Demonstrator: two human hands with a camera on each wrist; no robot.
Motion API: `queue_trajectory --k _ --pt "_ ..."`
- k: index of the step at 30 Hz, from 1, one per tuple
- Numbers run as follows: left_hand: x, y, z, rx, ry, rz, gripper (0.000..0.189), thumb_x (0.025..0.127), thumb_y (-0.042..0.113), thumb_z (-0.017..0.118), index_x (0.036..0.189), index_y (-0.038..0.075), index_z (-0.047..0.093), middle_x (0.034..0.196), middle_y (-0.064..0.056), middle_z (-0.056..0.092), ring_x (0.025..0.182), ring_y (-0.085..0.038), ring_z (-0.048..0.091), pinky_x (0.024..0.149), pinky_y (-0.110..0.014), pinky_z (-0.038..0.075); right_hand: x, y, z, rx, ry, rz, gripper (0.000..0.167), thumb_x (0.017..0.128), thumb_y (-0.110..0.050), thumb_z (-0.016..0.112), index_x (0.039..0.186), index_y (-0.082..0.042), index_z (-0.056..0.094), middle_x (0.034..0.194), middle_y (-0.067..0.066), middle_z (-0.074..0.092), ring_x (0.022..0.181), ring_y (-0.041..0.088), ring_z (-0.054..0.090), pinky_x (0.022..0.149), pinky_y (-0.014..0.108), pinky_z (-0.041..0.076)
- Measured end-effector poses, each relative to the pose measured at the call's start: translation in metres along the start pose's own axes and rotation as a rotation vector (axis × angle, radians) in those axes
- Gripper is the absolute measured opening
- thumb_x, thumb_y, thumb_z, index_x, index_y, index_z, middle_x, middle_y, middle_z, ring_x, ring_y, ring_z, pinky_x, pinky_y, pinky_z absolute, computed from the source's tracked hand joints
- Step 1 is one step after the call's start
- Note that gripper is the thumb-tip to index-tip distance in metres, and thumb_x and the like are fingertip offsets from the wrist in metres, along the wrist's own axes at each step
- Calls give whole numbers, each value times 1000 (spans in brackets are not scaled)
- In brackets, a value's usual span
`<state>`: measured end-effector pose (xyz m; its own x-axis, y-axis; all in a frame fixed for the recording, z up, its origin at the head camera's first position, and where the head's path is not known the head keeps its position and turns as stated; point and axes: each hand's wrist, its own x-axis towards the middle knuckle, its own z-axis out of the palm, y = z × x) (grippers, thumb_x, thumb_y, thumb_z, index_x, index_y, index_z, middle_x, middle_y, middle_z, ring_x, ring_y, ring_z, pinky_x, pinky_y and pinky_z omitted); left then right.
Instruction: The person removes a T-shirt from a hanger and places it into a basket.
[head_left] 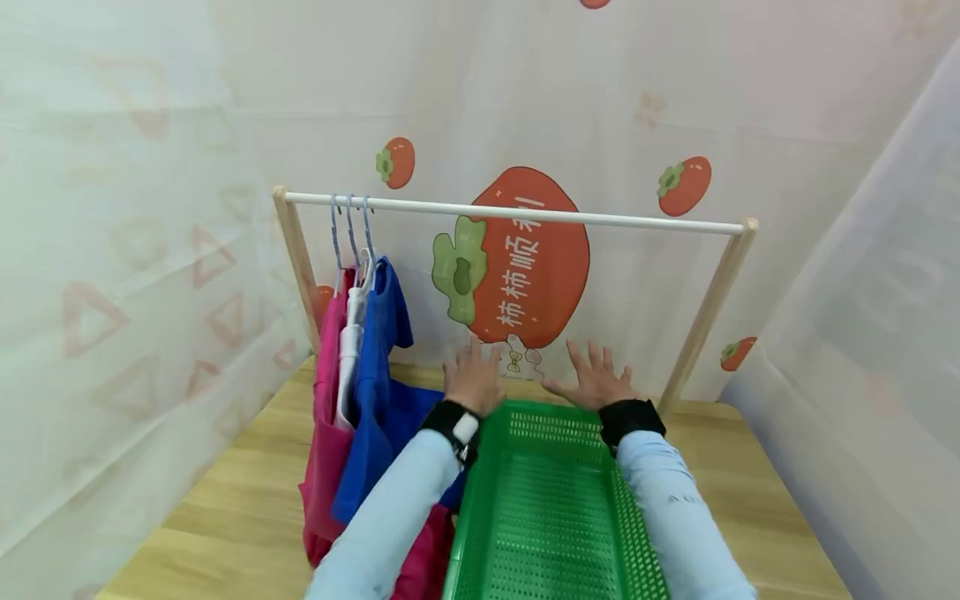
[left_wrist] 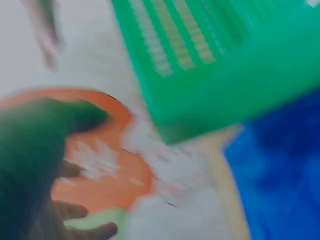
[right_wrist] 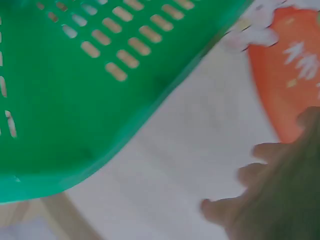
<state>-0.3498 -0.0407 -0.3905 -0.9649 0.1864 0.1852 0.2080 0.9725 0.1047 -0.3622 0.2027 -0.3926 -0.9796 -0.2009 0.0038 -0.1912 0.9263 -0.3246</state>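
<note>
My left hand (head_left: 472,379) is held out with its fingers spread, just past the far left corner of a green perforated plastic basket (head_left: 555,517). Opposite it, my right hand (head_left: 596,382) also has spread fingers, near the basket's far right corner. Neither hand holds anything. In the left wrist view, the blurred left hand (left_wrist: 45,165) appears beside the basket (left_wrist: 200,100). The right wrist view shows the right hand (right_wrist: 270,190) apart from the basket's rounded corner (right_wrist: 100,135). Both wrists wear black straps.
A white rail (head_left: 622,220) on wooden posts spans the table (head_left: 225,508). At its left end hang a pink garment (head_left: 330,450), a white garment (head_left: 349,350) and a blue garment (head_left: 375,367) on hangers. More blue and pink cloth lies left of the basket. A printed curtain (head_left: 637,83) stands behind.
</note>
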Motion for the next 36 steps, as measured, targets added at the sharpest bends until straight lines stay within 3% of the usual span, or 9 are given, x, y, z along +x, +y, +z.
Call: queue_trajectory --k 4,8,14,17,19,25,28,31,36 --pt "-50 -1 -28 31 274 56 59 96 31 76 148 10 56 151 -22 53 128 -39 60 97 -59 54 -21 2 -9 121 -63 -93 103 99 -72 50 171 -15 3 177 26 5 163 51 4 123 78 9" --pt "-96 -19 -67 -19 633 56 48 88 18 82 130 3 64 126 -20 63 106 -36 63 78 -47 56 -57 14 -23 258 60 -194 85 107 -61 49 168 -8 23 167 27 35 153 49 37 116 69 38" --pt "-133 -58 -105 -101 913 20 42 91 7 76 130 -3 65 128 -27 54 104 -43 53 82 -50 49 -106 48 -34 477 725 -136 23 110 -30 55 115 -11 66 101 0 70 87 7 65 80 20 50" --pt "-138 -76 -113 -85 923 -92 39 94 9 72 128 -7 63 121 -29 54 99 -45 50 79 -52 45 -108 63 -35 587 1055 -18 7 100 -26 63 102 -20 60 85 -14 56 72 -2 50 72 16 36" --pt "-139 -85 -118 -81 888 -164 35 95 10 71 123 -9 62 115 -29 55 97 -45 51 79 -54 48 -101 71 -37 667 1096 86 24 96 -29 67 118 -24 57 95 -15 52 83 0 48 78 19 34" --pt "-138 -93 -129 -124 683 -258 25 101 13 65 116 -7 67 105 -26 64 89 -46 66 69 -61 59 -64 84 -47 910 649 253 69 104 -46 62 162 -22 34 139 -3 57 128 12 56 106 32 43" --pt "-132 -89 -131 -119 615 -252 23 102 19 64 110 -3 67 95 -22 68 78 -44 68 58 -59 57 -43 85 -49 1134 599 221 39 102 -42 68 129 -13 65 101 -8 73 97 6 70 90 23 54" --pt "-123 -84 -131 -121 628 -214 21 102 20 64 96 -1 64 77 -17 64 61 -36 61 49 -48 53 -28 86 -50 1263 677 221 34 102 -37 69 80 -11 63 60 -10 58 56 4 57 59 18 47" --pt "-131 -85 -123 -119 719 -177 29 101 16 63 76 7 52 60 -8 46 48 -23 41 43 -32 32 -18 83 -32 1046 760 336 54 104 -49 56 64 -15 43 53 -10 37 49 10 38 50 29 35"
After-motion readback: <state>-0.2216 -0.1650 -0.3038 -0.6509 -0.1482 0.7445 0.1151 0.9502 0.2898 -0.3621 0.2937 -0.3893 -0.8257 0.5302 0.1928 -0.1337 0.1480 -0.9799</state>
